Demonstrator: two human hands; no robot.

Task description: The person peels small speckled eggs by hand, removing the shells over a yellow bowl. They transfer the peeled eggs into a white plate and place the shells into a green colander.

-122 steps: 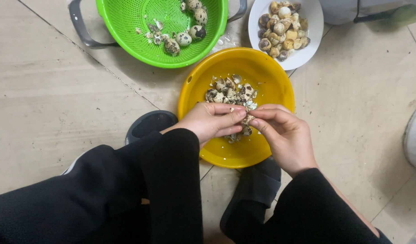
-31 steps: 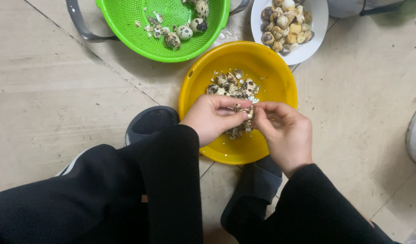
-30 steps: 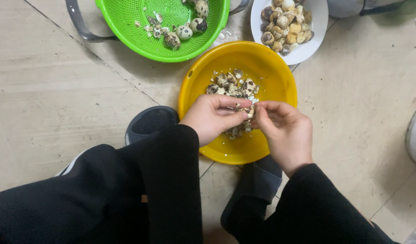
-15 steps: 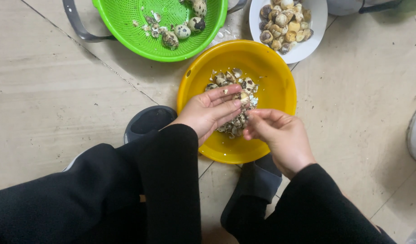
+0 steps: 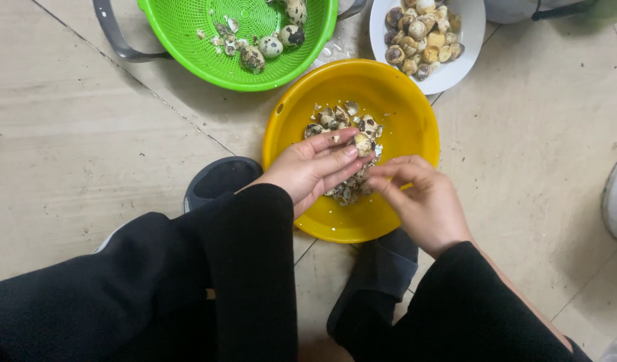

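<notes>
Tiled floor (image 5: 74,134), pale with grout lines, a few specks; no desk, everything sits low. Green colander (image 5: 235,40): few unpeeled speckled quail eggs (image 5: 271,45) left, so most look done. White bowl (image 5: 456,60): full of peeled eggs. Yellow bowl (image 5: 402,141): shell pile (image 5: 342,121). Left hand (image 5: 308,171) over the yellow bowl, fingers pressed together, holding one egg (image 5: 363,143) at the tips. Right hand (image 5: 422,201) just beside, fingers pinched; on what, can't tell. Black slippers below.
</notes>
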